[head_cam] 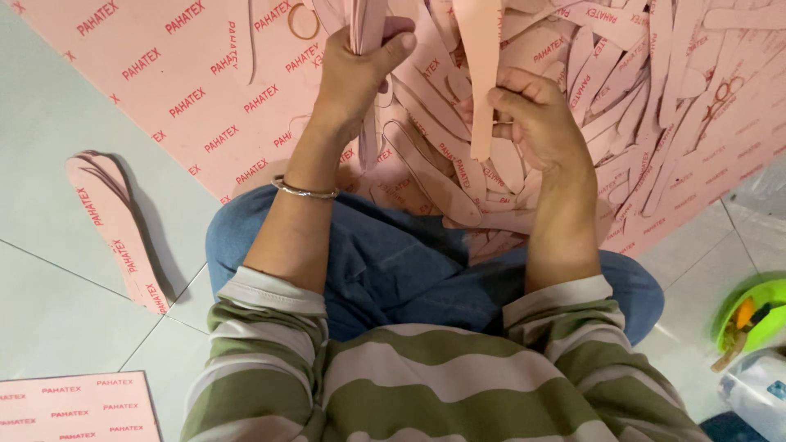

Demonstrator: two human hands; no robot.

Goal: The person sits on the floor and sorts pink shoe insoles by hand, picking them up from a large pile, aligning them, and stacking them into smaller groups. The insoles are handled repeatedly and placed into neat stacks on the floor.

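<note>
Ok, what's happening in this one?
A person sits on a tiled floor sorting pink insole-shaped cutouts. The left hand grips a bundle of cutouts upright, while the right hand pinches a single pink piece. A loose pile of cutouts lies ahead on a large pink sheet.

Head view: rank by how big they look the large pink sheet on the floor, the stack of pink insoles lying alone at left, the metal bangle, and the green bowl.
1. Pink sheet, by far the largest.
2. Insole stack.
3. Green bowl, though the frame edge cuts it off, so its rank is unsure.
4. Bangle on the left wrist, smallest.
</note>
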